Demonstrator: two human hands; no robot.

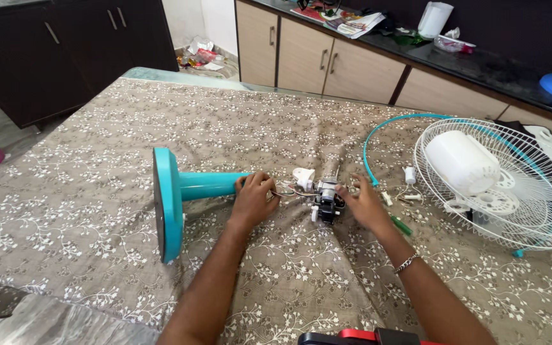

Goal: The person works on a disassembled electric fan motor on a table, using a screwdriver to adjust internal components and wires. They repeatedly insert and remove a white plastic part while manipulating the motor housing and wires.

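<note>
A teal fan stand [180, 191] lies on its side on the patterned tablecloth, base to the left. My left hand [253, 199] is closed around the end of its teal pole. Wires run from there to a small fan motor [327, 201] with a white part [303, 177] beside it. My right hand [365, 204] rests against the motor's right side, fingers touching it.
A white wire fan guard [544, 217] with a white motor cover [461, 161] in it lies at the right. A teal ring [368, 144], small white parts [409, 174] and a green-handled screwdriver [401, 225] lie near my right hand. Cabinets and a dark counter stand behind.
</note>
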